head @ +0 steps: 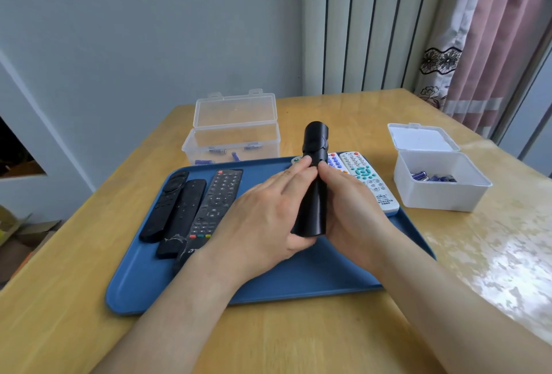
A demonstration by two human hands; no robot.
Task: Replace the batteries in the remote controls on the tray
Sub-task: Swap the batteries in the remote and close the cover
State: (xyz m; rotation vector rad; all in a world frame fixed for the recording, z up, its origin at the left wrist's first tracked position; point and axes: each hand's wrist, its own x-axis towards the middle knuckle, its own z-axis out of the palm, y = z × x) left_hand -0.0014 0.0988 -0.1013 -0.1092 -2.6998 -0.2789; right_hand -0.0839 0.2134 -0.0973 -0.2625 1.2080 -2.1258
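Note:
Both hands hold a black remote back side up, lifted above the blue tray. My left hand wraps its left side and my right hand its right side, both thumbs pressing near its middle. Its far end looks shifted, like a back cover slid outward. Three black remotes lie side by side on the tray's left part. White remotes with coloured buttons lie at the tray's far right, partly hidden by my hands.
A clear open box with a few purple batteries stands behind the tray. A white open box holding several purple batteries sits to the right. The wooden table ends near a wall, radiator and curtain.

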